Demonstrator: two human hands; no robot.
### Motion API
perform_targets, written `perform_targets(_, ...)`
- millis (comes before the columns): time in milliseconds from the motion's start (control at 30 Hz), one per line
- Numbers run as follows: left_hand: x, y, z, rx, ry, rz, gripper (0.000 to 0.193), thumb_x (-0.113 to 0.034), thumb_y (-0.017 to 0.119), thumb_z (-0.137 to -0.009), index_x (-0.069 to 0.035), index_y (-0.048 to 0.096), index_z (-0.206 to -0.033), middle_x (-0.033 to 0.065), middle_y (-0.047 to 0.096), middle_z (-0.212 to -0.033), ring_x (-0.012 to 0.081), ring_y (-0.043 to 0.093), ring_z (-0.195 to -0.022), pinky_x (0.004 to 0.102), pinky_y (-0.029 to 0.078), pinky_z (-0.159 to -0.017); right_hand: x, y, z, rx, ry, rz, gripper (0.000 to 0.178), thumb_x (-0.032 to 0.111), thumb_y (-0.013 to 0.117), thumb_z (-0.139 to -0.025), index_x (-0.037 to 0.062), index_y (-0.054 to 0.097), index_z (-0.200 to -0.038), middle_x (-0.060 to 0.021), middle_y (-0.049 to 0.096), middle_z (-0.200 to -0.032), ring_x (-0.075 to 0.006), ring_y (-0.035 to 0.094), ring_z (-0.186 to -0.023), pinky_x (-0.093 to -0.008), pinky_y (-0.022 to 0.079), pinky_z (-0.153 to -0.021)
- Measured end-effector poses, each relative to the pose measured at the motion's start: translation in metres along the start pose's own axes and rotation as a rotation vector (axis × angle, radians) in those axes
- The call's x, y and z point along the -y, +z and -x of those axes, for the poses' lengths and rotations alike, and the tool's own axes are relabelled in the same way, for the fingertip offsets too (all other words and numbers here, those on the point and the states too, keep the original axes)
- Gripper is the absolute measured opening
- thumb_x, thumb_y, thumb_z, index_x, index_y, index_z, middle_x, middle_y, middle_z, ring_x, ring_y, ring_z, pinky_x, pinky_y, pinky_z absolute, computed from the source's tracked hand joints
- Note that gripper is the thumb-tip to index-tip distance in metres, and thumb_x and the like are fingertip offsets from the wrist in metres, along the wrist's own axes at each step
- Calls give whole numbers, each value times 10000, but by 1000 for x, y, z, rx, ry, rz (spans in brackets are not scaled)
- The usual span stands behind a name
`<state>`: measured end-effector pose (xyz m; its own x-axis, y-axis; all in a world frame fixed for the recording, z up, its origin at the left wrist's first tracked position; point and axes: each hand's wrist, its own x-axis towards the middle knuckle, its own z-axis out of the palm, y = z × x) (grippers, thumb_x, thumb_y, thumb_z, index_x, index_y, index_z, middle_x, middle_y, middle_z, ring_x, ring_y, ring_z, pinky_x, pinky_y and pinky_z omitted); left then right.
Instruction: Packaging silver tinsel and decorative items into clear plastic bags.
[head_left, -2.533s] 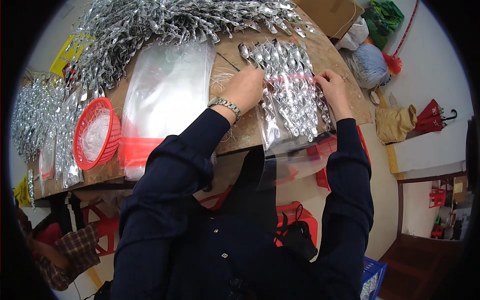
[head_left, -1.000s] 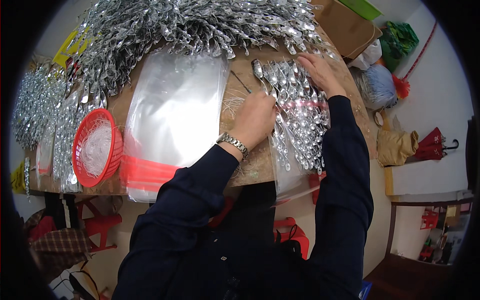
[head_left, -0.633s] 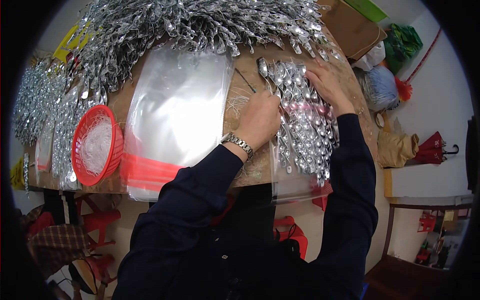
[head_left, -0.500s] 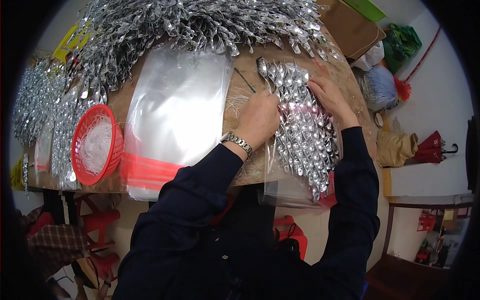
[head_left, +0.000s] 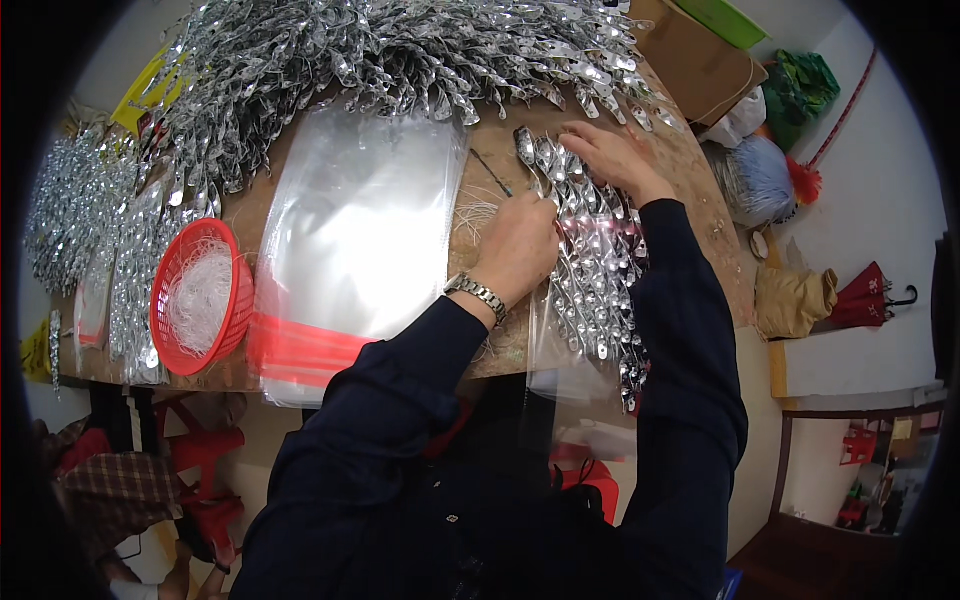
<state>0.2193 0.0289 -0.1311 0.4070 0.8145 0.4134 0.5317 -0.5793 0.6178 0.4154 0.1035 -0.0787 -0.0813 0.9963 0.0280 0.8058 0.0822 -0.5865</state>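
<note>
A bundle of silver twisted foil strips [head_left: 585,290] lies on the table in front of me, a pink band across its middle. Part of a clear plastic bag [head_left: 545,345] shows under its near end. At the bundle's left edge, my left hand [head_left: 515,240] is closed with fingers curled; what it pinches is hidden. My right hand [head_left: 620,163] reaches over the far end of the strips, its fingers stretched out and touching them. Left of my left hand lies a stack of clear plastic bags [head_left: 365,220] with red bands near their lower ends.
A large heap of silver strips [head_left: 400,60] covers the table's far side. On the left, a red basket [head_left: 240,310] holds white threads [head_left: 203,290]. A thin dark stick [head_left: 491,172] and loose white threads [head_left: 475,215] lie between the bag stack and bundle.
My right hand has moved from the bundle's right side to its far end, up and left. The bundle looks narrower and its near end has shifted left. My left hand has hardly moved.
</note>
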Motion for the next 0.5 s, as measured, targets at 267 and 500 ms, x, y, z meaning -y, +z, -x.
perform_targets(267,-8,2,-4,7,-24,58,102,-104,584,-833,-6,613,-824,170,591,-878,371,585,-869,465,470,-758,-13,-11,37,92,-169,70,374,362,565,-930,28,665,-1066,-145,690,-893,-269,655,-859,-374,486,-767)
perform_targets(500,-9,2,-6,17,-32,59,94,-94,589,-828,-5,611,-813,171,589,-875,372,586,-865,466,468,-752,4,-1,-8,51,-81,206,347,319,572,-946,37,669,-1124,-141,677,-1047,-230,627,-984,-360,479,-862)
